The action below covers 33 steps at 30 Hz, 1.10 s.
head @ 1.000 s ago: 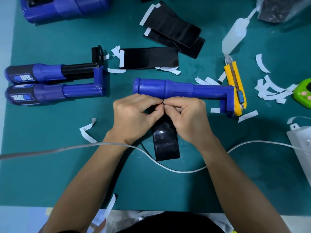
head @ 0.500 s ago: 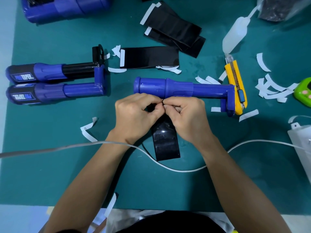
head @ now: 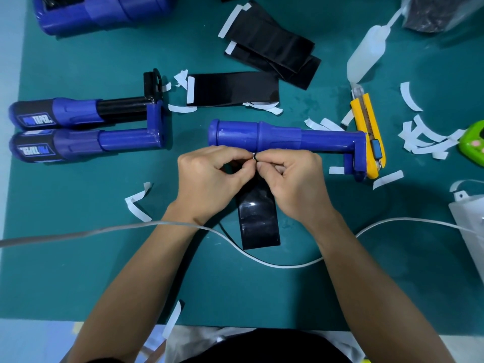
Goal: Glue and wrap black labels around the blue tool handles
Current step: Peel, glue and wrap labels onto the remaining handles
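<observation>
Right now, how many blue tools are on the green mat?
3 in full view: the upper labelled tool and lower labelled tool at the left, the bare tool in the middle. A blue shape cut off top left may be more.

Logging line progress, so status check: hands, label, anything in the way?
Left grip and right grip pinching glossy black label strip at top. Bare blue plastic tool handle just beyond. White cable skirts label's near end.

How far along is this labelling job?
Done: the two labelled tools at the left. In hand: left hand and right hand pinch the top edge of a black label. Left: the bare blue tool is unwrapped, and spare labels wait beyond it.
</observation>
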Tool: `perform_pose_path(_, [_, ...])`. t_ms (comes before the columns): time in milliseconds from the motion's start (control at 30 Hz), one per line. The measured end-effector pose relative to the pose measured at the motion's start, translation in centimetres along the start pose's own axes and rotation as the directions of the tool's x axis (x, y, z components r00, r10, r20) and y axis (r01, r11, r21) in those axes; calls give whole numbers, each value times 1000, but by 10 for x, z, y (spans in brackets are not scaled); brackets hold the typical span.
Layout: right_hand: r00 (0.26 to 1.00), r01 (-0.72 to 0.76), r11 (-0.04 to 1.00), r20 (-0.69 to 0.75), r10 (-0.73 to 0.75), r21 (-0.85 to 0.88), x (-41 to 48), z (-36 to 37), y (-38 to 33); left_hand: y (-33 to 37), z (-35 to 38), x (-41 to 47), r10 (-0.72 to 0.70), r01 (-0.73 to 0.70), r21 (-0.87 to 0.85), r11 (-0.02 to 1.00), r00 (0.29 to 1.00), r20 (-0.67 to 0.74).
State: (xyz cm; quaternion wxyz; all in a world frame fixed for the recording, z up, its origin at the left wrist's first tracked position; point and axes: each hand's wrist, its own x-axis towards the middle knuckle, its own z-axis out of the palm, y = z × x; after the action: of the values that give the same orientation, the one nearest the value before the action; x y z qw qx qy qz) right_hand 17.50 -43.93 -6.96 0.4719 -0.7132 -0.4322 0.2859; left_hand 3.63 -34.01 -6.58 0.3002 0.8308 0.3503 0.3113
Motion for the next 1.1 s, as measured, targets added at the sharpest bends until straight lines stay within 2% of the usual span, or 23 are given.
perform_pose_path(433, [1000,-22,999,-2,22,32,0,0,-2,2,0,1,-18,18,25,1000,1000,14])
perform_pose_path(867, [999,-29,999,-15,29,22,-2,0,-5,6,4,-2,16,-10,116,993,999,-44])
perform_pose_path(1100, [994,-105,994,-3,105,40,0,-1,-6,8,3,-1,20,-6,150,989,996,-88])
